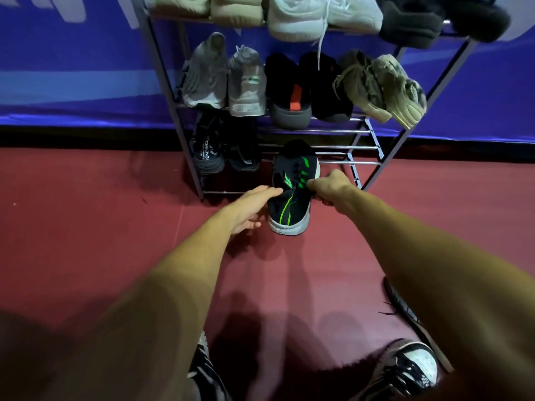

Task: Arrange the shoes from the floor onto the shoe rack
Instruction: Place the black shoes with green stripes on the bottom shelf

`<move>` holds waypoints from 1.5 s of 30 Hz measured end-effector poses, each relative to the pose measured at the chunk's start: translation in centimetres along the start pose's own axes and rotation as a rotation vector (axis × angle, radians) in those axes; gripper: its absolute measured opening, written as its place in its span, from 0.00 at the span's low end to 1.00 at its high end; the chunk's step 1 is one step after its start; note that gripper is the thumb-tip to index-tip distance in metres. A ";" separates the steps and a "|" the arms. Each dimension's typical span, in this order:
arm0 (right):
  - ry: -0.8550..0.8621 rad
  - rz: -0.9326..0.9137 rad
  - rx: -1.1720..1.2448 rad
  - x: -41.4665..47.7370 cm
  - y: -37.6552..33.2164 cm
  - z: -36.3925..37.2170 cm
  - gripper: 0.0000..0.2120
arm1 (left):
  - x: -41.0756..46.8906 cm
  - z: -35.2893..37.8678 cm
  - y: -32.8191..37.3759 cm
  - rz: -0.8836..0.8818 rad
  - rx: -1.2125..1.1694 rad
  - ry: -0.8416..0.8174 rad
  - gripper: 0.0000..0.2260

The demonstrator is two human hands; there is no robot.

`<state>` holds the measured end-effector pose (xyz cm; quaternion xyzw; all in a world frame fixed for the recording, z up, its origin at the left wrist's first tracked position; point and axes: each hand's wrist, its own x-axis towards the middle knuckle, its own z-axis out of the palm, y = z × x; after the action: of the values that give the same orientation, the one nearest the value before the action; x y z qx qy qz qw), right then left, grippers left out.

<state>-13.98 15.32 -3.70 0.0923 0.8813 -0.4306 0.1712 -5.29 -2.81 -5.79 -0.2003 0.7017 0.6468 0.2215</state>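
A black sneaker with green stripes (292, 186) lies half on the lowest tier of the metal shoe rack (347, 147), its toe sticking out over the red floor. My right hand (330, 188) grips its right side near the laces. My left hand (254, 209) touches its left side with fingers extended. A pair of black shoes (223, 149) stands on the same tier to the left. Another dark shoe (405, 311) lies on the floor beneath my right forearm, mostly hidden.
The middle tier holds grey sneakers (225, 79), black slip-ons (307, 88) and tan sneakers (382, 88). Pale and dark shoes fill the top tier (318, 15). A blue wall (72, 68) runs behind the rack. My own feet in black-and-white shoes (405, 369) stand at the bottom.
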 end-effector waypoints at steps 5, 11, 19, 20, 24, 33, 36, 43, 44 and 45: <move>-0.013 -0.052 0.050 1.1 -0.5 0.4 0.10 | 1.2 -0.6 1.0 0.137 -0.172 -0.012 0.17; -0.193 -0.104 0.259 1.5 0.1 0.5 0.03 | 4.4 -0.8 1.0 0.156 -0.356 0.152 0.28; -0.386 -0.098 0.418 3.7 1.0 3.1 0.25 | 6.3 1.1 2.3 0.078 -0.486 0.253 0.29; -0.360 -0.094 0.424 4.1 0.9 3.4 0.24 | 6.6 1.1 2.3 0.079 -0.489 0.265 0.30; -0.305 -0.048 0.555 5.0 0.9 4.3 0.16 | 7.8 0.8 2.5 0.107 -0.416 0.310 0.30; -0.230 -0.081 0.700 7.0 0.9 6.1 0.21 | 8.9 0.5 2.6 0.053 -0.200 0.319 0.29; -0.162 -0.088 0.741 7.1 0.5 6.4 0.24 | 9.3 0.5 3.5 0.073 -0.203 0.321 0.27; -0.125 -0.051 0.776 6.5 0.8 6.9 0.19 | 8.8 0.5 3.4 0.059 -0.111 0.325 0.25; -0.131 -0.043 0.765 6.3 0.9 6.8 0.18 | 8.7 0.5 3.1 0.056 -0.093 0.330 0.26; -0.133 -0.038 0.742 6.2 0.9 6.7 0.17 | 8.6 0.6 2.9 0.052 -0.075 0.336 0.26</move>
<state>-17.94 10.67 -10.59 0.1035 0.6538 -0.7288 0.1750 -13.98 -1.94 -8.31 -0.2957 0.7093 0.6353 0.0766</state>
